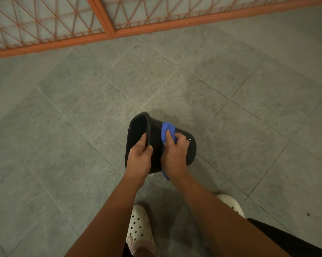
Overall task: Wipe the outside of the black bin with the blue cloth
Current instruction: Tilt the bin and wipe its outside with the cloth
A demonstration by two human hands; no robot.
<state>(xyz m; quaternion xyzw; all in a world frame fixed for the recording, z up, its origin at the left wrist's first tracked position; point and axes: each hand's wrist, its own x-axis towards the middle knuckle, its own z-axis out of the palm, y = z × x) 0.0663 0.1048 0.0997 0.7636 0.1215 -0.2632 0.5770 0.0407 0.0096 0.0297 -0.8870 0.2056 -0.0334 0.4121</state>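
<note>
One black bin (155, 132) lies tipped at the frame's centre on the tiled floor (82, 127), its mouth facing left and its inside too dark to read. The left hand (139, 156) curls round the bin's rim. Just right of it, the right hand (175, 154) holds the one blue cloth (167, 128) under bent fingers against the outer wall.
</note>
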